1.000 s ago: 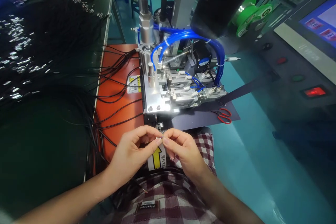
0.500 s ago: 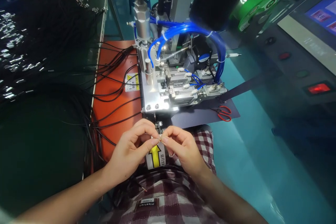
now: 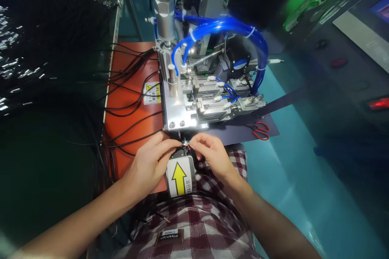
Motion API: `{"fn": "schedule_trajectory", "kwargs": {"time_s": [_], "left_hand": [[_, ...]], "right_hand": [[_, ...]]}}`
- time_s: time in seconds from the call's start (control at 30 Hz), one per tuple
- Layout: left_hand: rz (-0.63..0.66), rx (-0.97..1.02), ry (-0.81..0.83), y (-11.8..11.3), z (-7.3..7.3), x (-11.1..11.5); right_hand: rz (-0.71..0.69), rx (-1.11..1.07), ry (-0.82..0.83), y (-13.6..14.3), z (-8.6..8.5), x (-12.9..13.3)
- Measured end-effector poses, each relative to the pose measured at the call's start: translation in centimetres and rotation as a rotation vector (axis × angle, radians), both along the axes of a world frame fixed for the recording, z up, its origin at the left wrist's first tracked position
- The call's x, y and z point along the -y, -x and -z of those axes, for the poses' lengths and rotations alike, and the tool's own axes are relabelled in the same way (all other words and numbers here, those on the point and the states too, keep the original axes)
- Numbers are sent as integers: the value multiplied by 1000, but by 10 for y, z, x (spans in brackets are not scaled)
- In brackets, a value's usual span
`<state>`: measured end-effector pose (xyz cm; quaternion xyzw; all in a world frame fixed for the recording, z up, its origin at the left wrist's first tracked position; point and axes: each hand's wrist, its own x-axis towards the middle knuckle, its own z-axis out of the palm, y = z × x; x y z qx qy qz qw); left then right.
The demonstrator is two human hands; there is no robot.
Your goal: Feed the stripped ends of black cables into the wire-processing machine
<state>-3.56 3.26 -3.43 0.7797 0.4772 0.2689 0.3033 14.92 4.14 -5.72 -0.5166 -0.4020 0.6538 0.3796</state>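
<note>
At the front of a metal machine (image 3: 179, 107), both my hands meet over a small black fixture (image 3: 181, 153). My right hand (image 3: 212, 151) pinches thin coloured wires (image 3: 188, 145), with red and blue-green strands showing by the fingertips. From the other side, my left hand (image 3: 154, 156) has its thumb and fingers closed at the same spot; what they grip is too small to make out. A tiny shiny piece shows between the two sets of fingertips. Just below the fixture is a white label (image 3: 180, 178) with a yellow arrow.
Black cables (image 3: 133, 111) run from the dark pile on the left across an orange-red board (image 3: 121, 129) to the machine. Blue air tubes (image 3: 225, 24) arch over it. Red-handled scissors (image 3: 260, 130) lie at the right. A control panel (image 3: 349, 60) stands further right.
Both hands have moved forward from above the arrow label to the black fixture, slightly apart now. Coloured wires have come into sight at the right fingertips.
</note>
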Motion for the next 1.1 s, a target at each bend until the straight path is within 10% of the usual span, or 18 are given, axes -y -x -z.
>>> {"fn": "schedule_trajectory", "kwargs": {"time_s": [1.1], "left_hand": [[109,-293,-169,0,5,2]], "right_hand": [[-10,152,-75,0,8,4]]}}
